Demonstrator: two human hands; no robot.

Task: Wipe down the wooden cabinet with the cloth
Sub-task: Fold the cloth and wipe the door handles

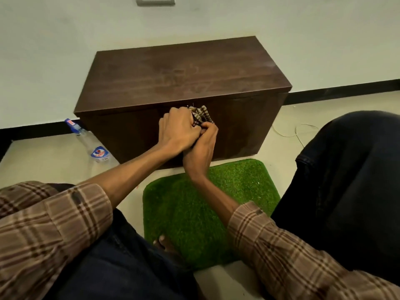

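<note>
A low dark brown wooden cabinet [184, 70] stands on the floor against a white wall. A bunched checked cloth [201, 115] is held in front of the cabinet's upper front face, just below the top edge. My left hand [177, 128] grips the cloth from the left and above. My right hand [202, 148] grips it from below, pressed against my left hand. Most of the cloth is hidden inside my fingers. I cannot tell whether the cloth touches the wood.
A clear spray bottle [91, 141] with a blue label lies on the floor at the cabinet's left front corner. A green artificial-grass mat [194, 213] lies before the cabinet. My knee [346, 169] in dark trousers rises at the right. A thin wire [298, 131] lies on the floor at right.
</note>
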